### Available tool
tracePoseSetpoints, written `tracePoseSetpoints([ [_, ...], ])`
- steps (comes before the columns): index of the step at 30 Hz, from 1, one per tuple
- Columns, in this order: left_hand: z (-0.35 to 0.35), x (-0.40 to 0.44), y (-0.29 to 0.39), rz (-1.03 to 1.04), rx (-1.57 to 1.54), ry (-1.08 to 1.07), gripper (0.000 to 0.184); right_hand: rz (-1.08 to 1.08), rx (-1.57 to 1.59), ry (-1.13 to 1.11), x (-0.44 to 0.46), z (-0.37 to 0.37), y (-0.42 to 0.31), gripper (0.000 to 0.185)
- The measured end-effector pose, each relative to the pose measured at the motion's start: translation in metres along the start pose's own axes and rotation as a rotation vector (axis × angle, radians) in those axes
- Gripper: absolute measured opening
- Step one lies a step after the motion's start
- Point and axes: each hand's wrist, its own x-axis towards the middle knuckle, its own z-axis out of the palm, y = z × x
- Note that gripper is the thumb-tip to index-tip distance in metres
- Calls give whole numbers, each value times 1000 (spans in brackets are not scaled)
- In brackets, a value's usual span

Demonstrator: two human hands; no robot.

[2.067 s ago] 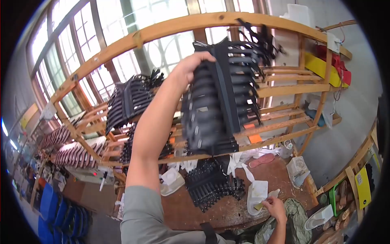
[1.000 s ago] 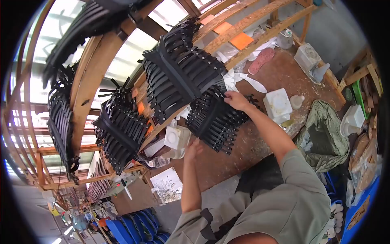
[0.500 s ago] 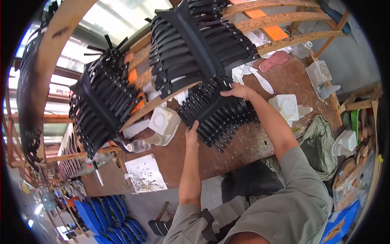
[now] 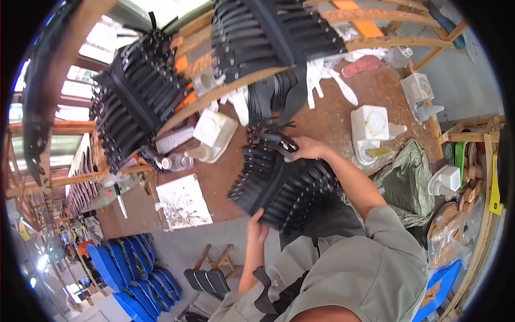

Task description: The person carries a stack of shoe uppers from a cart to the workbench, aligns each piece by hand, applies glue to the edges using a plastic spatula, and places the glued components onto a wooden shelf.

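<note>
A bundle of black straps [image 4: 287, 190] with small metal studs, laid in rows along a black band, hangs over the front edge of the table, near my body. My left hand [image 4: 258, 226] grips its lower left end, thumb on top. At the upper right end my right hand [image 4: 309, 148] is closed on the same bundle. Loose strap ends stick up beside the right fingers. Just beyond lie dark grey sole-shaped pieces [image 4: 271, 97] under the wooden rack [image 4: 236, 80]. Fingers under the bundle are hidden.
More black strap bundles hang on the rack, one [image 4: 137, 99] at left and another [image 4: 276, 40] ahead. White plastic containers [image 4: 370, 122] stand on the brown table [image 4: 332, 126]. A pink insole [image 4: 360, 66] lies behind; a green bag [image 4: 410, 188] sits at right. Blue stacked pieces [image 4: 134, 268] are lower left.
Both hands have drawn the strap bundle away from the rack, down toward my body. Dark grey sole-shaped pieces behind it have come into sight. The head view has shifted.
</note>
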Motion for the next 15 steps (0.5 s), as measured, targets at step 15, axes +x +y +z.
tracePoseSetpoints([
  [15,115,115,-2,1404,1863,-44,42,-19,-546,319,-62,39,57,52],
])
